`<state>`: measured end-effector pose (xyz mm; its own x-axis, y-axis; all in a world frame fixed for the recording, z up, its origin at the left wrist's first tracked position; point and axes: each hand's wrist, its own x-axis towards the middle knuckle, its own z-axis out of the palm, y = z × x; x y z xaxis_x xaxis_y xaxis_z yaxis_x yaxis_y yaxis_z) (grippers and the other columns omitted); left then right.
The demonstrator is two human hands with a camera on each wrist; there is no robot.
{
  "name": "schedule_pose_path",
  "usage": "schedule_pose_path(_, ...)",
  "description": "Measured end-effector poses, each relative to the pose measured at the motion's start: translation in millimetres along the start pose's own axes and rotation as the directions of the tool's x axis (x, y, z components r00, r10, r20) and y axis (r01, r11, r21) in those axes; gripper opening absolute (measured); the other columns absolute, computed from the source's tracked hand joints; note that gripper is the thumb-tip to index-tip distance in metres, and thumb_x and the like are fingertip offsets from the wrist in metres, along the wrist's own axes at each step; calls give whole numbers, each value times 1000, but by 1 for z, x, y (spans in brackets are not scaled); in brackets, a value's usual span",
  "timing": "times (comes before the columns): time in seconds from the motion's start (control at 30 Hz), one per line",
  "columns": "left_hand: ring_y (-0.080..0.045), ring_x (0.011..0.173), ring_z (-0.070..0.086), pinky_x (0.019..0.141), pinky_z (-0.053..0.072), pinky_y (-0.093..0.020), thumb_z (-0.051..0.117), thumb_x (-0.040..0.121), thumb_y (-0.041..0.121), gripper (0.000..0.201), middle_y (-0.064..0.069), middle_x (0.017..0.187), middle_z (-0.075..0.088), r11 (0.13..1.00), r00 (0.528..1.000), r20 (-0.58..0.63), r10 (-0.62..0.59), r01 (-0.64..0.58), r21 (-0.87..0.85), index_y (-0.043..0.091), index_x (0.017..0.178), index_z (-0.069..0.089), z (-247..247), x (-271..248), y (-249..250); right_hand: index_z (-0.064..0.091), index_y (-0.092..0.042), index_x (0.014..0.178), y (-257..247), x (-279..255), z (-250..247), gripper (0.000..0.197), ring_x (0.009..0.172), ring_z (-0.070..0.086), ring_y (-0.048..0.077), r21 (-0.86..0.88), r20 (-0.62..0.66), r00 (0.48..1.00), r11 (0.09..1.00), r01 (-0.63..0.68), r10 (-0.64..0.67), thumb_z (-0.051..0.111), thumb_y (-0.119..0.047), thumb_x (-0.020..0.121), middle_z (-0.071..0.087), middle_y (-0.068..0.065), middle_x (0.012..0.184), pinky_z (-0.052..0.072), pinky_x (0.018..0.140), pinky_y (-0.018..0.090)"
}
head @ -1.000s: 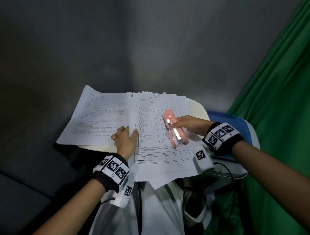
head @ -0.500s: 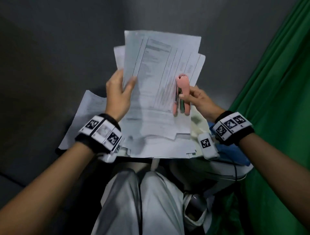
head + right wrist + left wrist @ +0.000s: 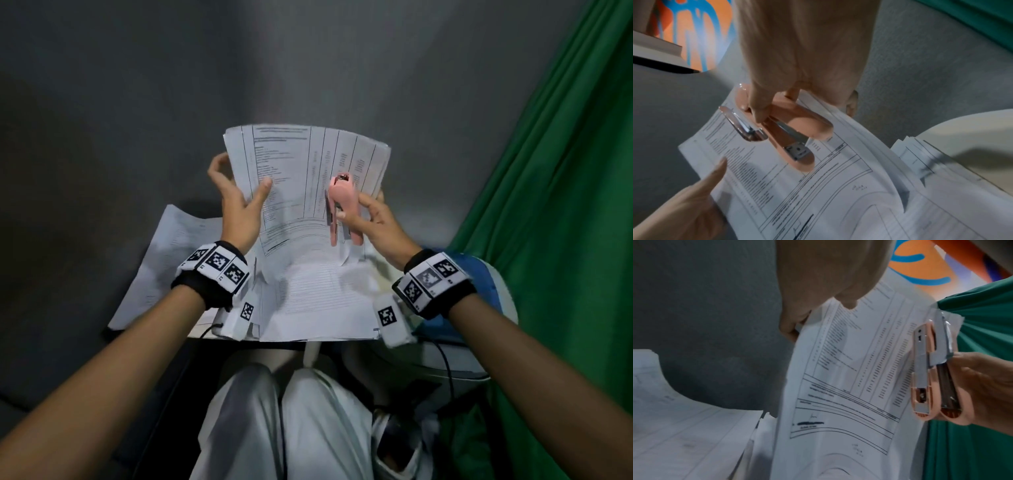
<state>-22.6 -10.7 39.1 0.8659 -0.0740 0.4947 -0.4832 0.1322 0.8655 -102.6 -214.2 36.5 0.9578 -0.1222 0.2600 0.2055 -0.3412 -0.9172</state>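
A stack of printed sheets (image 3: 301, 171) stands nearly upright above the table, bowed a little at the top. My left hand (image 3: 239, 192) pinches its left edge, thumb on the front and fingers behind. My right hand (image 3: 366, 212) grips a pink stapler (image 3: 344, 202) against the sheets' right side, nose up, with fingertips behind the paper. The left wrist view shows the sheets (image 3: 849, 369) and the stapler (image 3: 929, 378), whose metal underside faces the camera. In the right wrist view the stapler (image 3: 797, 126) lies over the sheets (image 3: 818, 186), held by thumb and fingers.
More loose papers (image 3: 318, 301) lie on a small round white table (image 3: 972, 126), one sheet (image 3: 164, 260) hanging off its left side. A green curtain (image 3: 548, 205) hangs at the right, and a grey wall stands behind. My knees in white trousers (image 3: 274, 428) are under the table's near edge.
Both hands lifted the stack and the stapler off the table, where they lay a second ago. The sheets, fanned half a second ago, now sit squared together.
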Motion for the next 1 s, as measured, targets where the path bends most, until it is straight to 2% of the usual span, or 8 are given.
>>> schedule_pose_path(0.07, 17, 95, 59, 82, 48, -5, 57, 93, 9, 52, 4, 118, 51, 999, 999, 5, -42, 42, -22, 18, 122, 15, -2, 6, 1, 62, -36, 123, -1, 5, -4, 53, 143, 22, 34, 18, -10, 999, 999, -40, 40, 71, -54, 75, 32, 15, 152, 24, 114, 57)
schedule_pose_path(0.2, 4, 107, 54, 85, 49, -12, 71, 83, 23, 63, 7, 120, 48, 997, 995, 77, -66, 63, 40, 18, 121, 21, -4, 23, 5, 61, -32, 125, -11, 11, -4, 44, 113, 44, 15, 43, 24, 998, 997, -63, 62, 67, -45, 83, 49, 8, 138, 38, 91, 27)
schedule_pose_path(0.3, 4, 103, 57, 78, 51, -11, 62, 90, 23, 45, 5, 119, 53, 997, 982, 170, -78, 78, 6, 17, 120, 29, -1, 29, 10, 59, -34, 127, -19, 12, -1, 55, 105, 31, 12, 27, 38, 999, 999, -34, 33, 67, -58, 78, 40, 15, 147, 31, 83, 31)
schedule_pose_path(0.5, -1, 102, 62, 82, 54, -20, 53, 96, 20, 22, 6, 114, 59, 995, 983, 173, -59, 73, -72, 23, 115, 41, 2, 28, 4, 55, -13, 129, -26, 12, -5, 47, 91, 54, 41, 103, 9, 1000, 995, 6, -7, 65, -31, 87, 54, 26, 126, 46, 82, 56)
schedule_pose_path(0.6, 6, 97, 63, 78, 53, -15, 58, 93, 15, 29, 11, 110, 60, 993, 991, 120, -62, 73, -88, 18, 118, 44, 4, 25, 3, 53, -8, 131, -20, 10, -8, 47, 72, 50, 11, 91, -3, 999, 995, -34, 35, 63, -26, 88, 59, 5, 102, 44, 61, 28)
schedule_pose_path(0.8, -5, 102, 65, 80, 53, -16, 67, 87, 16, 36, -2, 116, 65, 987, 992, 86, -89, 100, -126, 10, 120, 53, 8, 30, 6, 57, -17, 125, -22, 16, -13, 52, 117, 50, 20, 167, 0, 999, 985, -40, 41, 70, -38, 79, 58, 2, 122, 38, 105, 51)
schedule_pose_path(0.9, 0, 96, 66, 76, 53, -14, 59, 92, 15, 32, -2, 113, 66, 989, 992, 65, -103, 109, -98, 4, 122, 56, 8, 27, -1, 65, -28, 118, -27, 19, -16, 61, 137, 32, 26, 126, -144, 989, 992, -11, 29, 78, -56, 66, 28, -1, 146, 42, 102, 59)
schedule_pose_path(1.0, -11, 103, 66, 85, 55, -24, 65, 89, 18, 31, -2, 112, 68, 998, 999, 13, -41, 41, -45, 9, 118, 60, 4, 30, 1, 66, -22, 113, -60, 23, -24, 48, 136, 31, 17, 9, -356, 928, 992, 126, -115, 77, -45, 72, 27, -7, 143, 45, 99, 57)
